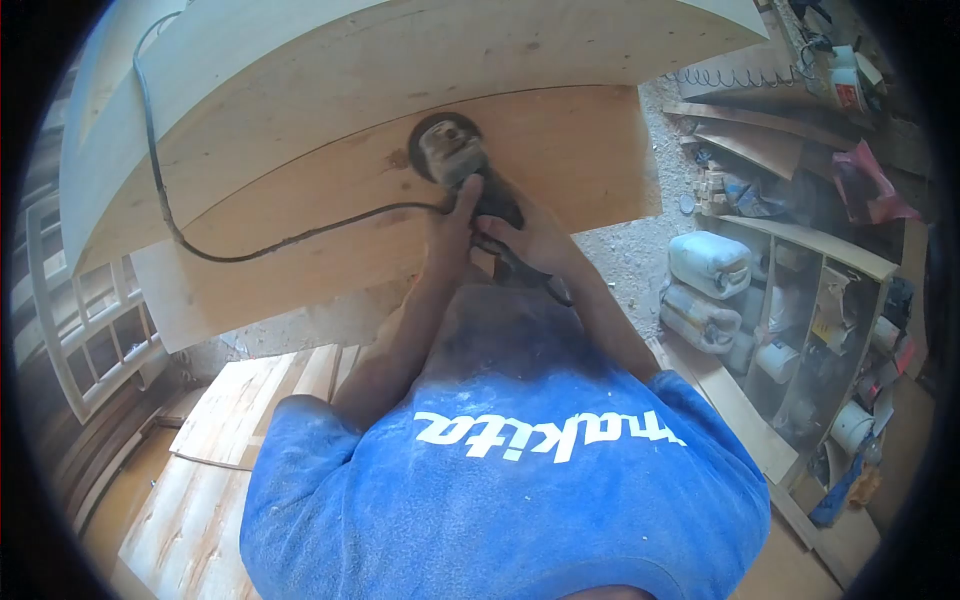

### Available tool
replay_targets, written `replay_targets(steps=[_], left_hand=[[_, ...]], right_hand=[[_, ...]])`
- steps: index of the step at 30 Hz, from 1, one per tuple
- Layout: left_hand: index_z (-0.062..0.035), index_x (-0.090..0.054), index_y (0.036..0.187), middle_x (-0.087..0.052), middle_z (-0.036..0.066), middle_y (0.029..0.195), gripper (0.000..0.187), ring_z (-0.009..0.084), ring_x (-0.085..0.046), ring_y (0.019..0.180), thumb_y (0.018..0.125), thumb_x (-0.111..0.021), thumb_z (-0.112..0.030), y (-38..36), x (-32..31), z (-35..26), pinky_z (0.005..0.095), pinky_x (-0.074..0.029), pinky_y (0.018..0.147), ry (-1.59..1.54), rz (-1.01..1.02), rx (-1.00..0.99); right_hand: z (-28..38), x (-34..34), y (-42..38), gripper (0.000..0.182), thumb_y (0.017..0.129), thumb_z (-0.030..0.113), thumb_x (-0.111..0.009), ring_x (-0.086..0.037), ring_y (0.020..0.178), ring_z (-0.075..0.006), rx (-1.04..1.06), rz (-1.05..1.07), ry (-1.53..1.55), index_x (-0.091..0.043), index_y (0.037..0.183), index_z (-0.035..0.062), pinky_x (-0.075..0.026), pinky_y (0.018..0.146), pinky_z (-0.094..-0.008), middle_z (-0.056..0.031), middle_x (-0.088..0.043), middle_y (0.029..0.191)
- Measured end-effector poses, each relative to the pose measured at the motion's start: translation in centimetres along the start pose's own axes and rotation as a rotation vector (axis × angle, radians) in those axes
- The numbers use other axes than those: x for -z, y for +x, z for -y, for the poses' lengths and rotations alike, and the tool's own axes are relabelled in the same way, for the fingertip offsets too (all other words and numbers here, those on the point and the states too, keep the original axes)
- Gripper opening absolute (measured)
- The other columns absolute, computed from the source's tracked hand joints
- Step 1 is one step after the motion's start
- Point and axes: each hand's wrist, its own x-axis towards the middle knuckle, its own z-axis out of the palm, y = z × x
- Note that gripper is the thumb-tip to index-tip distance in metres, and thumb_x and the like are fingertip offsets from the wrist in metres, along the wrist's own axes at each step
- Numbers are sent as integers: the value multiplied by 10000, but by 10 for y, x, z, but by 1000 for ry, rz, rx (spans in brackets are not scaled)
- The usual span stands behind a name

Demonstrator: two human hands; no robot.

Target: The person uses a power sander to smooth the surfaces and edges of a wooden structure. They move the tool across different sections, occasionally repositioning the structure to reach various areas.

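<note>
Curved wooden panel (300,150), hands (495,230) gripping grinder (452,152)

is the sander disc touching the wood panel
Touching: the head view shows the sander disc pressed flat on the wood panel, no gap, both hands gripping it.

Sander (447,150): sitting on the flat board (560,150), just under the curved panel (330,90).
Cord (250,248): trailing left across the board.
Jugs (708,265): lying right, before the shelf (830,320).
Planks (230,420): lying lower left, probably on the floor.
</note>
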Motion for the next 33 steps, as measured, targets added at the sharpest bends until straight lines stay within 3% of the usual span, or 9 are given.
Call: replay_targets(steps=[4,6,10,16,20,25,28,31,33], left_hand=[[20,-691,1195,-730,92,925,502,155,-690,651,969,-789,-418,-8,-73,4,289,-543,497,54,-22,78],[18,-707,1116,-725,91,894,505,143,-654,580,935,-821,-439,6,-93,27,290,-519,472,109,30,-4],[22,-714,1071,-723,96,872,522,136,-650,577,909,-839,-458,22,-128,51,291,-521,479,163,110,101],[29,-725,1092,-726,108,881,535,154,-696,679,894,-838,-454,27,-185,69,297,-538,505,221,202,8],[17,-721,1168,-737,86,968,584,151,-696,782,884,-852,-475,29,-211,74,320,-551,638,367,296,93],[32,-717,1210,-746,110,1011,650,177,-713,854,866,-857,-501,33,-192,71,332,-568,709,357,323,84],[36,-713,1228,-747,105,1054,627,176,-714,899,893,-842,-479,23,-142,44,318,-566,724,456,263,147],[27,-696,1260,-744,99,1097,571,177,-719,922,941,-807,-433,-1,-79,23,326,-576,740,278,217,128],[46,-724,1170,-747,108,949,500,181,-716,719,947,-808,-393,-20,-40,8,317,-579,615,62,30,38]], right_hand=[[-24,53,-13,773,947,379,-749,-663,1288,-367,-53,-47,-27,-461,1570,23,-497,1095,-441,-251,-680,1370],[-45,78,-20,761,956,381,-743,-668,1280,-362,-45,-124,-43,-468,1561,12,-496,1096,-436,-238,-687,1364],[-44,120,-35,727,973,371,-730,-662,1287,-351,-114,-138,4,-481,1553,9,-495,1097,-433,-233,-684,1366],[-67,158,-55,664,1002,333,-712,-667,1213,-252,-144,-245,100,-495,1536,3,-515,1027,-368,-187,-676,1354],[-96,163,-72,603,1025,324,-694,-668,1130,-212,-112,-420,263,-521,1500,-4,-529,969,-350,-136,-686,1290],[-79,132,-67,594,1040,333,-673,-662,1144,-218,-162,-459,349,-515,1504,-3,-522,984,-353,-147,-684,1293],[-64,96,-57,609,1040,329,-672,-659,1181,-230,-135,-399,256,-497,1517,-7,-514,1008,-361,-165,-682,1313],[-42,51,-45,645,1010,287,-715,-650,1256,-259,-77,-165,239,-478,1531,-12,-500,1069,-377,-179,-677,1346],[-24,17,-32,670,1001,293,-724,-657,1264,-282,-26,-130,106,-468,1542,-7,-497,1087,-387,-193,-691,1338]])
